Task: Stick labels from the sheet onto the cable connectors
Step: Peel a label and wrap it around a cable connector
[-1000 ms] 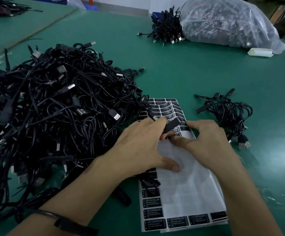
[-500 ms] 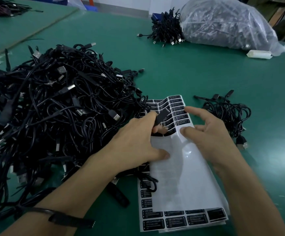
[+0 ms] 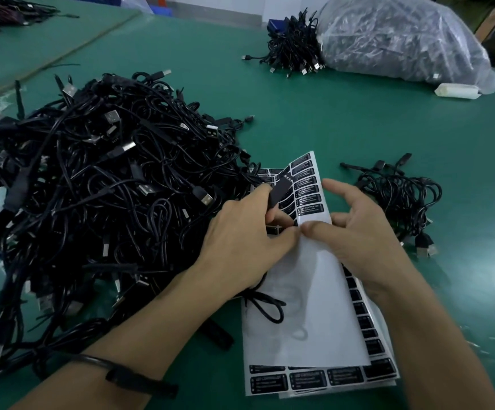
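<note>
A white label sheet (image 3: 320,306) with black labels lies near the table's front, its far end curled upward. My left hand (image 3: 240,241) grips a black cable connector (image 3: 278,192) between its fingers, held over the sheet's curled top. My right hand (image 3: 358,232) is on the sheet's right side, thumb and forefinger pinching the sheet's edge just below the remaining labels (image 3: 308,193). The two thumbs almost meet. The connector's cable (image 3: 265,306) loops down over the sheet under my left wrist.
A large heap of black USB cables (image 3: 92,196) fills the left. A small bunch of cables (image 3: 400,196) lies right of the sheet. At the back are a cable bundle (image 3: 292,51), a full clear plastic bag (image 3: 397,39) and a white tube (image 3: 456,91).
The sheet's far end has lifted and curled higher. My right hand has shifted from the connector to the sheet's edge, and my left hand has raised the connector slightly.
</note>
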